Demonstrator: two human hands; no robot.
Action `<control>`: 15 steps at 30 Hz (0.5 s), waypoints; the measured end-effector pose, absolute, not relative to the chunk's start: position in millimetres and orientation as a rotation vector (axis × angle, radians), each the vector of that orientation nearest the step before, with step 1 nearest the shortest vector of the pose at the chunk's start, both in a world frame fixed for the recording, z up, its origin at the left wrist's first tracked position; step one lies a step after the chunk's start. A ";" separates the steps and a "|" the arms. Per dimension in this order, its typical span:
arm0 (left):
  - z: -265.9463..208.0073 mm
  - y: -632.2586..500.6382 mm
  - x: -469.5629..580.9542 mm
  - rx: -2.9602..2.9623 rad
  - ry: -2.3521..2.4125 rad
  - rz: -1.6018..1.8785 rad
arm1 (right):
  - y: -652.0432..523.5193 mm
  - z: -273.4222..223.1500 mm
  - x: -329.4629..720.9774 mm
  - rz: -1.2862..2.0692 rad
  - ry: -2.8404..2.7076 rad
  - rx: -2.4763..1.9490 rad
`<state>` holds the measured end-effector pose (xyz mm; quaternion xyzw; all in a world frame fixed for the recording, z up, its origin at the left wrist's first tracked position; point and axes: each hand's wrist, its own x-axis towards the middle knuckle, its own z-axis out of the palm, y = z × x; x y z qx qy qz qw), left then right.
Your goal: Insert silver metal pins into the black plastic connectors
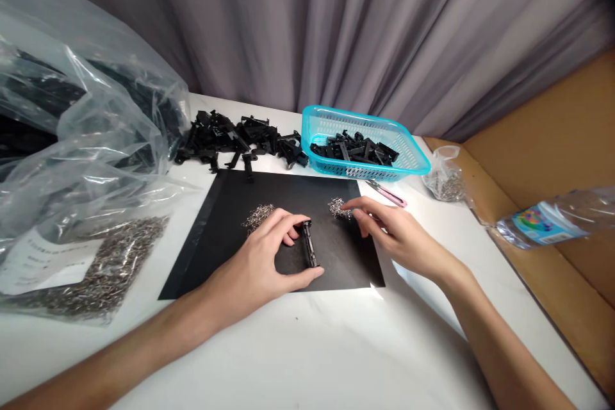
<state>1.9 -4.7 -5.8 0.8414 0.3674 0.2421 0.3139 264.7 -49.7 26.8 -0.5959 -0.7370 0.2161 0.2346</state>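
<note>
A narrow black plastic part (310, 245) is gripped by its two ends between the thumb and index finger of my left hand (254, 253), just above a black mat (283, 189). My right hand (391, 230) reaches over the mat's right side. Its index finger is stretched out to a small pile of shiny metal pieces (336, 206), and the thumb is a little apart from it. Another loose pile of metal pieces (259, 214) lies behind my left hand, which partly covers it. The metal pieces are too small to name.
Black plastic parts (225, 134) are heaped behind the mat. More fill a blue basket (413, 157), with a pink-handled cutter (388, 193) in front. Bags of metal pieces (120, 262) and black parts stand left. A small bag (446, 179) and plastic bottle (542, 224) lie right.
</note>
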 end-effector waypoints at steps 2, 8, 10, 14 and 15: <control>-5.7 -4.8 1.8 2.217 0.971 0.632 | -50.4 27.1 264.7 0.573 -2.042 -1.663; -6.1 -4.7 1.5 2.227 0.977 0.614 | -49.1 21.2 265.3 0.547 -2.108 -1.726; -6.3 -4.6 1.2 2.225 0.977 0.615 | -48.3 21.2 264.3 0.567 -2.119 -1.725; -6.6 -4.5 0.7 2.224 0.973 0.613 | -46.6 21.9 262.0 0.640 -2.078 -1.728; -6.8 -4.5 0.7 2.227 0.972 0.612 | -46.1 21.1 261.9 0.639 -2.077 -1.727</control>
